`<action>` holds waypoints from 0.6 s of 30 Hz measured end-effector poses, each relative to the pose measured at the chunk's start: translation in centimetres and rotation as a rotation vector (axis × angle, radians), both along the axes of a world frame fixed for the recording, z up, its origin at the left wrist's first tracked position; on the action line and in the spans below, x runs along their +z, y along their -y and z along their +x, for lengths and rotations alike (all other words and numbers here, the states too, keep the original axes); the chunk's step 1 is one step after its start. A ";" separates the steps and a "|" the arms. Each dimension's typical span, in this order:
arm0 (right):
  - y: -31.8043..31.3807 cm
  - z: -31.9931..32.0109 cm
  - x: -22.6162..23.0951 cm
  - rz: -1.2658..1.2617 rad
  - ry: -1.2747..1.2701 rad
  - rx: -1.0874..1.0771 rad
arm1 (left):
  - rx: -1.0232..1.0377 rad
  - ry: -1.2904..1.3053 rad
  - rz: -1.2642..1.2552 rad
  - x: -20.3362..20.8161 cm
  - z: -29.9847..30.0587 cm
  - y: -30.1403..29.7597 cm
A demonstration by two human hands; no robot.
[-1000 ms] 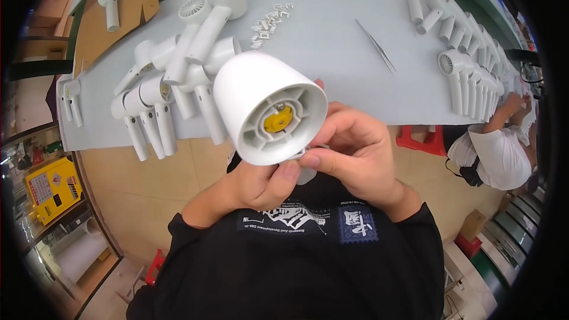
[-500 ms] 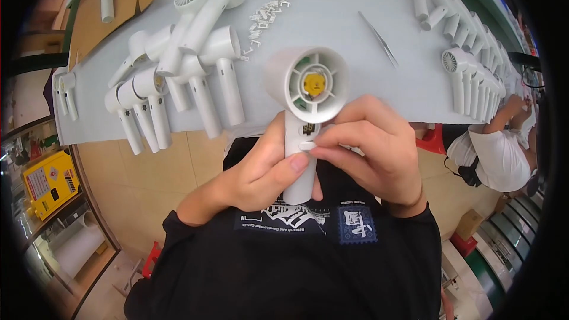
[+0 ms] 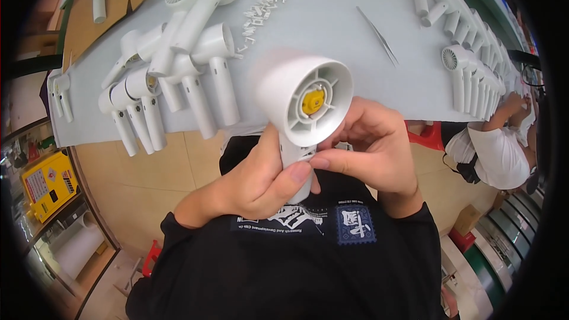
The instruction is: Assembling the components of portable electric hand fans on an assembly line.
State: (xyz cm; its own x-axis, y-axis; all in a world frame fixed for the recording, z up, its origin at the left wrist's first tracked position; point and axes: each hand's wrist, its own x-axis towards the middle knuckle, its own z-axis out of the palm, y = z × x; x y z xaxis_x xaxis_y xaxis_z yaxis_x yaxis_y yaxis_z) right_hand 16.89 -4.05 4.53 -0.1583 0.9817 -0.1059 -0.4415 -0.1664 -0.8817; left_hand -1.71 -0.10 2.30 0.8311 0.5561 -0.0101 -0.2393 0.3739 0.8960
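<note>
A white handheld fan is tilted in front of my chest, its round head showing spokes around a yellow centre. My left hand is wrapped around its handle, thumb lying across the front. Just below the head, my right hand has its thumb tip against the handle front, beside my left thumb. A small white plastic piece shows slanted at the opening there, at the right fingertips. The fan head partly covers my right index finger, so the exact grip is hard to see.
On the grey table lie several white fan bodies at left, a pile of small white clips and tweezers. Rows of fans stand at right, near a co-worker in a white shirt. A cardboard sheet lies far left.
The fan head has tipped and turned to the right, hiding the small dark display on the handle. My right fingers have moved up under the head; the white piece now sits slanted.
</note>
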 end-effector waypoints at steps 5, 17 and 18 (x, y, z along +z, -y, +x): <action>0.8 -0.7 -0.2 -0.096 -0.073 -0.008 | 0.021 0.055 -0.042 0.2 0.4 -0.1; 1.6 -1.4 0.2 0.312 0.549 -0.216 | -0.006 0.127 -0.222 -0.3 0.4 0.6; 1.5 -0.6 0.3 0.469 0.712 -0.186 | -0.003 0.133 -0.236 -0.4 0.3 0.7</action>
State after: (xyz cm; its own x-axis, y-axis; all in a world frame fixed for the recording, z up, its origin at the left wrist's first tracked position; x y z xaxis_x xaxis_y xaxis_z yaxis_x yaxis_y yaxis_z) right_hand 16.31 -5.51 4.81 -0.0408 0.9521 0.3029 0.2567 0.3030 -0.9178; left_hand -1.39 -0.79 1.94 0.8352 0.5492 -0.0299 -0.3478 0.5695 0.7448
